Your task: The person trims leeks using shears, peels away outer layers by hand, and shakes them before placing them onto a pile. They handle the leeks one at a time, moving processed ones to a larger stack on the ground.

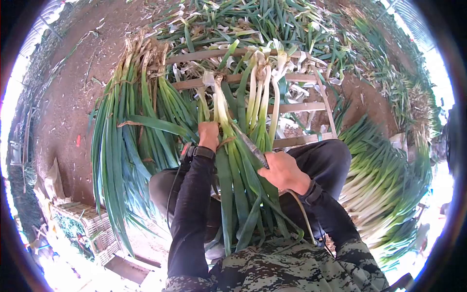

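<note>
My left hand [209, 136] is closed around a leek [221, 104] just below its white stem. Its root end points away from me, and its green leaves run down between my knees. In my right hand [284, 172] is an air blow gun [249, 144], a slim tube with a dark grip, its tip close to the leek's stem. A tan hose [305, 214] trails from below that hand towards my lap. Several other leeks [260, 92] lie beside the held one on a wooden rack [302, 107], their white ends outward. My right fingers partly hide the tool's grip.
A thick pile of leeks with dirty roots [124, 104] hangs over the rack's left side. Cleaned leeks [374, 190] are stacked at my right. Stripped leaves [272, 19] cover the ground ahead. A woven basket [97, 231] stands at lower left.
</note>
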Tool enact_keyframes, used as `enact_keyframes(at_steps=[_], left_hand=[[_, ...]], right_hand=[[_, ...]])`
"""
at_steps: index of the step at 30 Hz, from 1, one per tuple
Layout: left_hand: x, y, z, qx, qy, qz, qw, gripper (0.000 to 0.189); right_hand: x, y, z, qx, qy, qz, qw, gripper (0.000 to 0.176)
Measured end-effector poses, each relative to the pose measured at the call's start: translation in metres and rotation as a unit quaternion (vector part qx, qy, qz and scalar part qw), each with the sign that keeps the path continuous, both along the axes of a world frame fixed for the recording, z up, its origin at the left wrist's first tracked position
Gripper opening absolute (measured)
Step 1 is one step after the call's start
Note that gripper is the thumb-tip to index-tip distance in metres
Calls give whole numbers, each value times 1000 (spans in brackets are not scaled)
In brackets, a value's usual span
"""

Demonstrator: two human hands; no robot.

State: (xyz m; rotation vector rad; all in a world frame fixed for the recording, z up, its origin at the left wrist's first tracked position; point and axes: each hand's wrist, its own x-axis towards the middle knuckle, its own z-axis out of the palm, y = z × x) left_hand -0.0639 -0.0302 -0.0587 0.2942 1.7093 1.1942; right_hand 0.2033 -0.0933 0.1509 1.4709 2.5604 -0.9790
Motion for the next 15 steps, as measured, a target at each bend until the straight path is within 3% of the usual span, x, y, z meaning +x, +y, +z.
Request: enact_keyframes(at_steps=[2,5,8,10,12,14,15], left_hand=[[6,-4,37,-8,-55,29,998,18],[8,-6,31,46,-70,49,995,17],[5,-10,26,78,-178,59,979,18],[4,-28,37,177,-89,-48,979,20],[3,-29,48,183,-101,-81,975,21],[4,-20,52,94,-217,-38,971,22],[3,-18,45,102,-204,-46,972,21]], right_hand=[[-6,-2,6,4,-2,-3,1000,32],[-9,-7,7,21,14,1,1000,32],[-14,-11,7,36,7,1,999,31],[-16,-9,6,32,-6,1,999,30],[-17,-4,3,13,-11,6,1000,32],[-20,-1,4,8,-21,7,1000,32],[-22,0,5,6,-26,7,1000,32]])
